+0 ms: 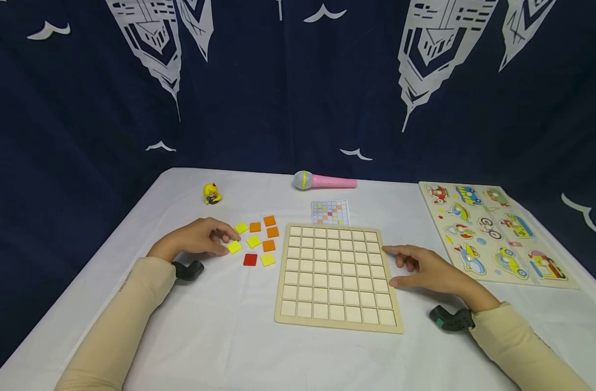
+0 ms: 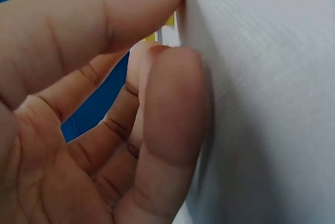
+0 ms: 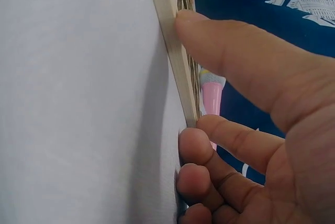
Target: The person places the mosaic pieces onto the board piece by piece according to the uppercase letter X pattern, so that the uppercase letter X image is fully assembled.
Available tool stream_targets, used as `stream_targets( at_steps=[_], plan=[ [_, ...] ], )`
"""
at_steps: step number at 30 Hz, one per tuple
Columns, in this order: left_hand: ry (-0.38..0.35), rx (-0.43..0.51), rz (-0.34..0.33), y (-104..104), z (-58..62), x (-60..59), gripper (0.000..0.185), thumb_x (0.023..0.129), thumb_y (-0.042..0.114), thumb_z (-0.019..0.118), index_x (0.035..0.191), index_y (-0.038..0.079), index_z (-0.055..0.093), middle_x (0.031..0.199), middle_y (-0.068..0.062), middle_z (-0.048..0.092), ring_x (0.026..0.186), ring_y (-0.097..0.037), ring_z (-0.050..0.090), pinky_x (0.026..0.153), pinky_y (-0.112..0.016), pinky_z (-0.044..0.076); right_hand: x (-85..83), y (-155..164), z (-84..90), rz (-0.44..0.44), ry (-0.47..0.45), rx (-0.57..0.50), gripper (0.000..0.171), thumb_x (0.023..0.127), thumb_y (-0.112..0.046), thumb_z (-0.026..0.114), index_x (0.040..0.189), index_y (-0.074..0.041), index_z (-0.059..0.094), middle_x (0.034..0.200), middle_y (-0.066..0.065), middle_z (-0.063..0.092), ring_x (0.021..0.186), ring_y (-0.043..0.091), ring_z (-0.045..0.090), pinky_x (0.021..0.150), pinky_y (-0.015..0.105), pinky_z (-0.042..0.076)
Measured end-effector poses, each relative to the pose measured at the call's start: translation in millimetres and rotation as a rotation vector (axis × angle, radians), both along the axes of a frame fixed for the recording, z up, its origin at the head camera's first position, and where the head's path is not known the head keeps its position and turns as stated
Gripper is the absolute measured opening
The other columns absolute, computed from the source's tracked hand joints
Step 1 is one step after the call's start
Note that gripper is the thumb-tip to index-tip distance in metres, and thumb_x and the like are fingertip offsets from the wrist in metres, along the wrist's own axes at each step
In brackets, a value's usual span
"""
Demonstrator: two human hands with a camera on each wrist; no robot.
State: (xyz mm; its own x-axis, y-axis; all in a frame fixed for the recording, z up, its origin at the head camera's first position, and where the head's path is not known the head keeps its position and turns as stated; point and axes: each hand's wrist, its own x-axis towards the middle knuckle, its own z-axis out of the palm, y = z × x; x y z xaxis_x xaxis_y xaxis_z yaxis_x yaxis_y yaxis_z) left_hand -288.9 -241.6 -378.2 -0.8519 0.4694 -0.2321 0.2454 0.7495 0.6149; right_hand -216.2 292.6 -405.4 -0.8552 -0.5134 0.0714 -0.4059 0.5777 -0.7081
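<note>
Wooden grid board (image 1: pixel 335 267) lies mid-table on the white cloth (image 1: pixel 220 336), its rows of square cells showing bare wood to me. To the right, a puzzle board (image 1: pixel 492 252) holds vehicle-shaped pieces (image 1: pixel 469 259). I see the right hand (image 1: pixel 422 266) relaxed, index finger and thumb extended against the wooden grid board's right edge; the right wrist camera gives me that edge's thickness and the other fingers' bent tips. The left hand (image 1: pixel 197 238) is loosely bent, unclenched; its wrist camera shows me a thumb-index gap. Farther back lie a pink microphone (image 1: pixel 326 181), a patterned card (image 1: pixel 330 212) and a yellow-haired figurine (image 1: pixel 211 194). Smallest, loose yellow, orange and red tiles (image 1: pixel 253 242) lie left of the wooden grid board, one just at the left fingertips; contact I can't tell.
</note>
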Motion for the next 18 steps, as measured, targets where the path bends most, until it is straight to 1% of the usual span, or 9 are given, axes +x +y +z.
stream_targets(
  at_steps=[5, 12, 16, 18],
  plan=[
    [0.019, -0.005, 0.008, -2.4, -1.1, -1.0, 0.031, 0.089, 0.003, 0.083, 0.12, 0.007, 0.079, 0.095, -0.002, 0.063, 0.078, -0.019, 0.053, 0.07, -0.029, 0.044, 0.0, 0.3, -0.8, -0.003, -0.003, -0.004, 0.07, 0.086, -0.009, 0.091, 0.144, 0.013, 0.058, 0.1, 0.002, 0.053, 0.081, 0.013, 0.045, 0.069, 0.027, 0.039],
    [0.063, -0.043, 0.038, -2.8, -1.2, -0.9, 0.025, 0.085, 0.011, 0.088, 0.108, 0.007, 0.079, 0.082, 0.001, 0.058, 0.076, -0.018, 0.05, 0.074, -0.032, 0.042, -0.6, 1.0, -2.0, -0.008, -0.001, -0.013, 0.07, 0.086, -0.008, 0.091, 0.144, 0.013, 0.058, 0.1, 0.003, 0.054, 0.081, 0.013, 0.046, 0.07, 0.027, 0.04],
    [0.08, -0.042, 0.054, -2.5, 0.1, 0.4, 0.023, 0.084, 0.015, 0.087, 0.103, 0.007, 0.077, 0.078, 0.001, 0.057, 0.074, -0.017, 0.05, 0.073, -0.032, 0.041, -0.6, 0.5, -1.1, -0.007, -0.001, -0.014, 0.07, 0.085, -0.008, 0.091, 0.143, 0.014, 0.058, 0.099, 0.003, 0.054, 0.081, 0.014, 0.046, 0.07, 0.027, 0.04],
    [0.105, -0.033, 0.056, -2.3, 1.0, 1.1, 0.023, 0.083, 0.016, 0.086, 0.102, 0.007, 0.076, 0.077, 0.002, 0.055, 0.071, -0.016, 0.049, 0.071, -0.032, 0.04, -0.4, -0.1, -0.2, -0.006, -0.003, -0.013, 0.07, 0.085, -0.008, 0.091, 0.143, 0.014, 0.058, 0.099, 0.003, 0.054, 0.081, 0.013, 0.046, 0.07, 0.026, 0.04]
  ],
)
